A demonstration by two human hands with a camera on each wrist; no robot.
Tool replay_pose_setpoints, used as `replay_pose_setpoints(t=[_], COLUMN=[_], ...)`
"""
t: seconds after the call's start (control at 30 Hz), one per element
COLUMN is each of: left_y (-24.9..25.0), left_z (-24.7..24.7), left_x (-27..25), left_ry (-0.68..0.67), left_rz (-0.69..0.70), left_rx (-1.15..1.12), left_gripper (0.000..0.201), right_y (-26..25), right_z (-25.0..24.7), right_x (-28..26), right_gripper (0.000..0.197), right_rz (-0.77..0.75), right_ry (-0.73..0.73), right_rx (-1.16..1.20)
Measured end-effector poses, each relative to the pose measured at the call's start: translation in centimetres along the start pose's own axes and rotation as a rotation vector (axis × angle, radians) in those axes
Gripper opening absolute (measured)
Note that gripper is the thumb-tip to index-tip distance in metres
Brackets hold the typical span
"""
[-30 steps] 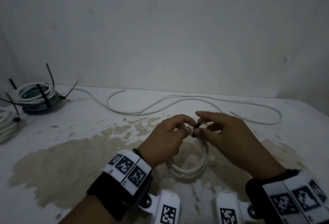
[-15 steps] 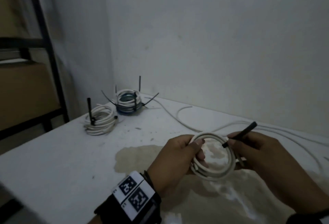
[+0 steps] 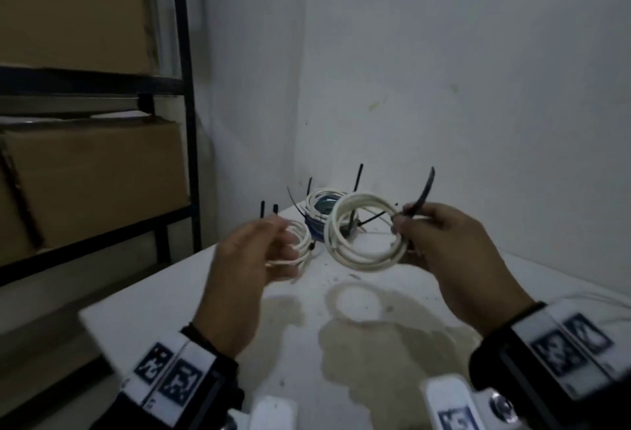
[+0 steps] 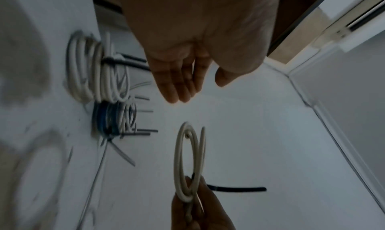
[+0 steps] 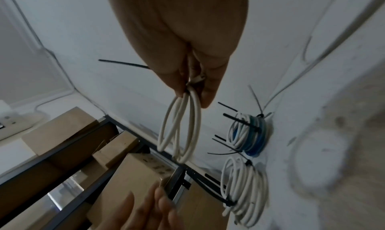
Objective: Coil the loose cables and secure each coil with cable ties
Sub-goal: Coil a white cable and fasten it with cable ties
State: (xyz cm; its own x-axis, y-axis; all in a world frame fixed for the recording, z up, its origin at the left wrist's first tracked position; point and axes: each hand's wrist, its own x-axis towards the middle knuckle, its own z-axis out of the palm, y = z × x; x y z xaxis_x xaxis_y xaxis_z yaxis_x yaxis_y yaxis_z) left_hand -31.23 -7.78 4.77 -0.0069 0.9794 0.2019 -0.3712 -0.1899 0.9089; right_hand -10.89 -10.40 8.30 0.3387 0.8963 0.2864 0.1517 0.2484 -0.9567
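One white coil (image 3: 365,235) pinched by right hand (image 3: 454,245); left hand (image 3: 246,259) spread, apart.

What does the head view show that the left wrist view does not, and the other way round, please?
Only the head view shows the cardboard boxes on the black shelf rack and the wrist bands. Only the left wrist view shows the left hand from the palm side, fingers straight and holding nothing. Both show the right hand pinching the white cable coil with its black cable tie, plus the two tied coils on the white table.
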Motion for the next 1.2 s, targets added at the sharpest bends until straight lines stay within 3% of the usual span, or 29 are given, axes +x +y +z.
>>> replay_pose_setpoints(t=[0.07, 0.13, 0.37, 0.47, 0.57, 0.67, 0.8, 0.9, 1.2], left_y=[0.1, -0.5, -4.4, -5.2, -5.6, -5.9, -6.2, -6.2, -5.9], left_z=[-2.4, -4.2, -6.0, -6.1, -6.3, -6.3, -6.5, -6.5, -6.2], left_x=[2.6, 5.2, 8.7, 8.8, 9.0, 9.2, 9.3, 9.2, 8.6], left_ry=[0.145, 0.206, 0.172, 0.168, 0.130, 0.092, 0.112, 0.099, 0.066], left_rz=[0.026, -0.015, -0.218, -0.223, -0.212, -0.177, -0.178, -0.184, -0.154], left_rx=[0.026, 0.068, 0.040, 0.014, 0.096, 0.177, 0.195, 0.187, 0.173], left_gripper=[0.022, 0.020, 0.017, 0.017, 0.020, 0.025, 0.025, 0.026, 0.023], right_y=[-0.6, -1.0, 0.4, 1.4, 2.2, 2.8, 3.4, 4.1, 3.7], right_z=[2.0, 4.0, 10.8, 12.5, 13.5, 14.2, 15.0, 15.4, 15.7], right_x=[2.7, 5.4, 11.4, 12.3, 12.8, 12.9, 12.8, 12.8, 13.4], right_gripper=[0.008, 0.010, 0.007, 0.006, 0.005, 0.017, 0.023, 0.013, 0.024], right_rz=[-0.102, -0.193, -0.204, -0.175, -0.097, -0.051, -0.059, -0.054, -0.137], right_ry=[0.041, 0.075, -0.125, -0.276, -0.374, -0.427, -0.409, -0.322, -0.157], right_rx=[-0.069, -0.183, -0.502, -0.723, -0.786, -0.859, -1.094, -1.214, -1.106])
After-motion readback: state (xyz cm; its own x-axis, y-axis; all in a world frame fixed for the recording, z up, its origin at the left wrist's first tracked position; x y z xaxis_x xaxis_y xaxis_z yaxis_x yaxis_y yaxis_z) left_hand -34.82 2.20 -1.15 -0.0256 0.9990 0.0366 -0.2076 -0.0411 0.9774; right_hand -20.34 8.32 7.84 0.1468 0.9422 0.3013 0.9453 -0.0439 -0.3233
